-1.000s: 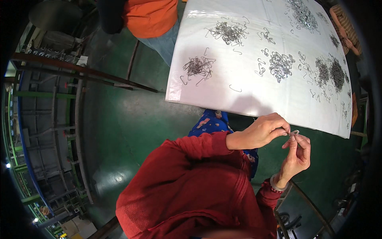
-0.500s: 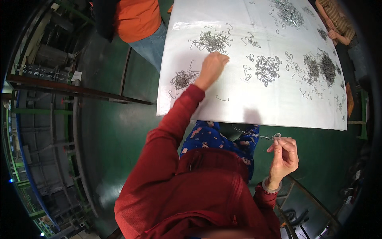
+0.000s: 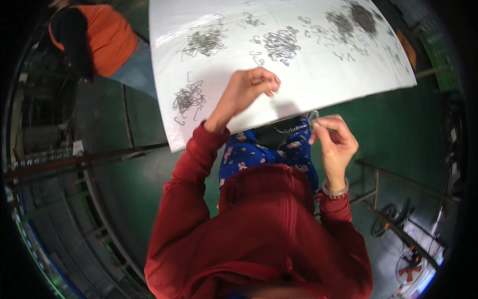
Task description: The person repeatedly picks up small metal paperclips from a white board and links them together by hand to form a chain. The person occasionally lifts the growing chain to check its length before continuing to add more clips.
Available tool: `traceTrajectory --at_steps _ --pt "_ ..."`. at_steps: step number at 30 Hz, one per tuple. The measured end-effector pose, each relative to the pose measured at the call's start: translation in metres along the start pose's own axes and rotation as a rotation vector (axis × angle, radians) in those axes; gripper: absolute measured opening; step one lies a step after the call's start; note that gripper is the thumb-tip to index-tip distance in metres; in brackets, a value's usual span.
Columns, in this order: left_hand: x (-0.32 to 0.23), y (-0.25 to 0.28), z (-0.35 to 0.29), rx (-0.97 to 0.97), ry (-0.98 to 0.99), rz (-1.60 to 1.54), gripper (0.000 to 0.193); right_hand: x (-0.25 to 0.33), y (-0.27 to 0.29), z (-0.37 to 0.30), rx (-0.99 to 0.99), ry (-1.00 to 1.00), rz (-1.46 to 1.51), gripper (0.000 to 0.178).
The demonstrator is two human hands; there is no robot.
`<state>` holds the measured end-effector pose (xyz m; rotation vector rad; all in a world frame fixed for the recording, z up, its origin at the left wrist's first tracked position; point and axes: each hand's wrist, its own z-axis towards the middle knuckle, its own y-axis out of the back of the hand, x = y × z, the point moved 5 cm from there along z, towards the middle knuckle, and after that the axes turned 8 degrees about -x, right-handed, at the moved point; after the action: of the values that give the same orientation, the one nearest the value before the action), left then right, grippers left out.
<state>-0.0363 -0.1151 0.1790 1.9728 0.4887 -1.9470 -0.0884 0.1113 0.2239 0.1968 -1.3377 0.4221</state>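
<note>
My left hand (image 3: pixel 251 88) is over the near part of the white-covered table (image 3: pixel 219 79), thumb and fingers pinched together; anything between them is too small to make out. Beyond the table's near edge, my right hand (image 3: pixel 337 139) pinches a small metal hook (image 3: pixel 313 115). A thin metal chain (image 3: pixel 291 130) trails left of that hook, over my blue patterned trousers. Bent wire hooks lie in heaps: a loose pile (image 3: pixel 205 41) beyond my left hand, a smaller pile (image 3: pixel 186 98) left of it, and a shinier pile (image 3: pixel 281 46) farther right.
Darker hook piles (image 3: pixel 363 20) lie at the table's far right, with loose hooks scattered around. A person in an orange top (image 3: pixel 107 40) is at the table's left side. Metal rails (image 3: pixel 388 182) stand to my lower right, near a fan with orange blades (image 3: pixel 409 273).
My left hand has come away from the far-left hook pile toward the near edge. My right hand has risen closer to the table with the hook. The whole view has shifted and turned.
</note>
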Motion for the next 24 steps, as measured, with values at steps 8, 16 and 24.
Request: traceTrajectory --at_steps 8,16,24 --pt "-0.043 -0.081 -0.04 0.118 -0.219 -0.04 0.008 -0.009 0.012 -0.009 -0.089 0.049 0.077 0.01" --pt "-0.091 -0.111 -0.038 -0.014 -0.526 0.148 0.009 0.021 0.032 -0.014 -0.233 0.392 -0.207 0.014" --pt "-0.183 -0.166 -0.019 0.463 -0.796 0.1 0.015 0.087 0.105 0.005 -0.415 0.607 -0.019 0.03"
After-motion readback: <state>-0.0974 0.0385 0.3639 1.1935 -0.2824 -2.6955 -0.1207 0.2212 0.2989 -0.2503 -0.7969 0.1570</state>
